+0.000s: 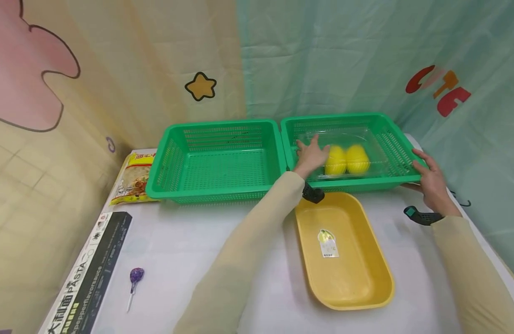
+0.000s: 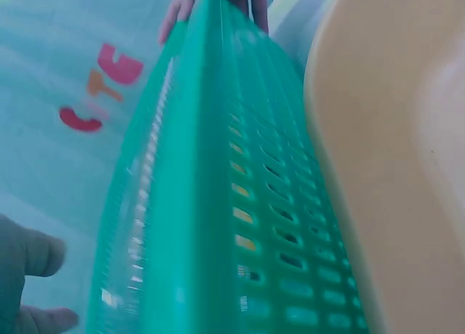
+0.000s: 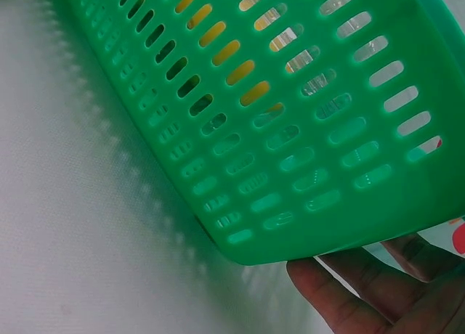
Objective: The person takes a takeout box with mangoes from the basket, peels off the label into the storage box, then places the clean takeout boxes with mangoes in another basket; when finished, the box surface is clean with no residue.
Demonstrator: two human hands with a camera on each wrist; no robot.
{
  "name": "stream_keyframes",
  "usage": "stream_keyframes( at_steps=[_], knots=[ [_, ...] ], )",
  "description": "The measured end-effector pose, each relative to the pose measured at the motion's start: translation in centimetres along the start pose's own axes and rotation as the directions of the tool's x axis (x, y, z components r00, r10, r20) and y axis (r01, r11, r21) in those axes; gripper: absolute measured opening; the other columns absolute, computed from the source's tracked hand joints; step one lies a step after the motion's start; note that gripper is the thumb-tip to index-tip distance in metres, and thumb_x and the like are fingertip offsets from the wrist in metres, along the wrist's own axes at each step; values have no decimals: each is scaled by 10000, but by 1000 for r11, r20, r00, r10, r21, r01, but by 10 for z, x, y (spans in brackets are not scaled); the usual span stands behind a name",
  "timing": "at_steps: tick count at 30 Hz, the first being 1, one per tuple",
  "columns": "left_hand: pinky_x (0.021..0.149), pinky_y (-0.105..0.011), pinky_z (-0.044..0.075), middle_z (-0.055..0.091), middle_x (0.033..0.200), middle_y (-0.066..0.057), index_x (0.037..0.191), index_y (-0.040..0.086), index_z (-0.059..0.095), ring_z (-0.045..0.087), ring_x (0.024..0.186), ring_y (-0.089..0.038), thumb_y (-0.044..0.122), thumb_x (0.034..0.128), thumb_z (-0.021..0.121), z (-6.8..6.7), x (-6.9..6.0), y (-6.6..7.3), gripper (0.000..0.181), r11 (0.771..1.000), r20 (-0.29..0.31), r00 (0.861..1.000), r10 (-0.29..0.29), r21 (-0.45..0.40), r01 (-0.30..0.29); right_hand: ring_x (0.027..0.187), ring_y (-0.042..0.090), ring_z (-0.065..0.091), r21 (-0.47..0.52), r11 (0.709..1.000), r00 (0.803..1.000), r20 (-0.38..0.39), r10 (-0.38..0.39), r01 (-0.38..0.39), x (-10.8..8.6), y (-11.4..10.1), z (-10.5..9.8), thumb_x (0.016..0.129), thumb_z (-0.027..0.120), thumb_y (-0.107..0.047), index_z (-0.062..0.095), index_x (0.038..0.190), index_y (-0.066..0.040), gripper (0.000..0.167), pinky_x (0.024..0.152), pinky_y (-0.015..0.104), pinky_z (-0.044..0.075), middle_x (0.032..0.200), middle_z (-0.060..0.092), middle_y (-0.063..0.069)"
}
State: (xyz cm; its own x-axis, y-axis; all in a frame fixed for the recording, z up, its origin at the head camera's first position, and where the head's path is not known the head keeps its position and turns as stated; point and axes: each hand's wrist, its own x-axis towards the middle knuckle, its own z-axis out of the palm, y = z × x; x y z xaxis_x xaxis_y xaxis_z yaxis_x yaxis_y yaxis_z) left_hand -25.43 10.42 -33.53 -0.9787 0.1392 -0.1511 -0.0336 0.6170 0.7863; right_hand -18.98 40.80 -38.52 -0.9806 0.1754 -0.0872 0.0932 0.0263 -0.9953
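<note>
The right green basket [image 1: 390, 181] holds a clear plastic box [image 1: 375, 160] with two yellow, ribbed round pieces [image 1: 346, 160] in it. Over the left end of that box is my left hand [image 1: 311, 157], fingers spread; whether they touch the plastic is hard to tell. In the left wrist view, only its fingertips [image 2: 43, 254] show, beside the basket wall. My right hand [image 1: 434, 181] grips the basket's right end, with fingers on the rim and thumb lower down. The right wrist view shows its fingers [image 3: 363, 283] against the basket's corner.
Another green basket [image 1: 223, 185] stands to the left. A yellow tray [image 1: 353, 278] with a sticker lies in front. At the left are a noodle packet [image 1: 135, 181], a black-and-white pasta box [image 1: 94, 269] and a purple lollipop [image 1: 136, 275]. A curtain [image 1: 282, 60] hangs behind.
</note>
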Motion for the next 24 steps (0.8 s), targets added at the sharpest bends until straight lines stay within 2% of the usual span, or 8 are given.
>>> stream_keyframes(
  at_steps=[4, 7, 10, 13, 15, 18, 21, 24],
  knots=[
    [1068, -405, 297, 224, 1530, -135, 1462, 176, 369, 225, 1387, -287, 351, 997, 461, -10, -15, 0, 505, 984, 35, 988, 152, 93, -155, 721, 25, 584, 17, 1000, 1000, 15, 3, -3, -2, 1, -1, 956, 492, -395, 329, 1476, -327, 549, 617, 190, 524, 1105, 427, -33],
    [956, -285, 373, 468, 1396, -46, 1374, 154, 500, 427, 1238, -182, 304, 1000, 463, -22, -32, -5, 405, 943, 60, 950, 305, 117, -311, 724, 23, 586, 11, 1000, 1000, 20, 9, -9, -1, 0, 0, 956, 489, -400, 317, 1480, -328, 556, 615, 192, 525, 1105, 427, -39],
    [793, -223, 421, 604, 1232, 4, 1264, 141, 605, 543, 1032, -114, 263, 1003, 468, -36, -52, -13, 319, 905, 76, 906, 417, 60, -422, 727, 19, 583, 3, 1000, 1000, 20, 5, -5, -1, -2, 1, 964, 475, -393, 306, 1485, -323, 552, 614, 188, 525, 1102, 422, -46],
    [699, -201, 444, 658, 1113, 13, 1176, 125, 657, 577, 875, -77, 237, 1001, 484, -48, -73, -25, 271, 877, 84, 873, 481, -22, -481, 724, 21, 575, 3, 1000, 1000, 13, -8, 8, -2, -1, 2, 970, 473, -377, 312, 1484, -315, 542, 607, 190, 525, 1101, 415, -54],
    [678, -188, 457, 679, 1045, 13, 1133, 110, 679, 585, 859, -40, 224, 995, 500, -54, -85, -36, 253, 858, 82, 854, 514, -49, -511, 708, 28, 555, -16, 1000, 1000, 1, -12, 12, -1, 2, 0, 971, 479, -373, 326, 1479, -320, 533, 596, 189, 520, 1105, 398, -78],
    [655, -187, 470, 687, 1008, 14, 1102, 92, 692, 586, 789, -19, 203, 984, 517, -64, -103, -53, 238, 840, 92, 835, 542, -78, -536, 699, 38, 554, -55, 998, 1000, -16, -25, 25, 5, 10, -7, 966, 501, -372, 365, 1458, -338, 512, 585, 201, 525, 1101, 402, -86],
    [663, -197, 483, 691, 1001, 1, 1089, 84, 696, 590, 761, -27, 191, 980, 524, -75, -121, -70, 231, 837, 106, 831, 546, -95, -539, 702, 31, 578, -98, 995, 999, -39, -24, 21, 14, 17, -15, 952, 524, -384, 400, 1433, -364, 496, 575, 213, 536, 1131, 414, -91],
    [667, -211, 494, 691, 976, 1, 1076, 93, 700, 589, 762, -42, 186, 977, 530, -86, -140, -89, 217, 839, 110, 832, 544, -79, -539, 722, 11, 596, -181, 983, 998, -49, -26, 17, 17, 18, -15, 966, 500, -383, 375, 1443, -377, 493, 585, 225, 544, 1312, 383, 6]
  ],
)
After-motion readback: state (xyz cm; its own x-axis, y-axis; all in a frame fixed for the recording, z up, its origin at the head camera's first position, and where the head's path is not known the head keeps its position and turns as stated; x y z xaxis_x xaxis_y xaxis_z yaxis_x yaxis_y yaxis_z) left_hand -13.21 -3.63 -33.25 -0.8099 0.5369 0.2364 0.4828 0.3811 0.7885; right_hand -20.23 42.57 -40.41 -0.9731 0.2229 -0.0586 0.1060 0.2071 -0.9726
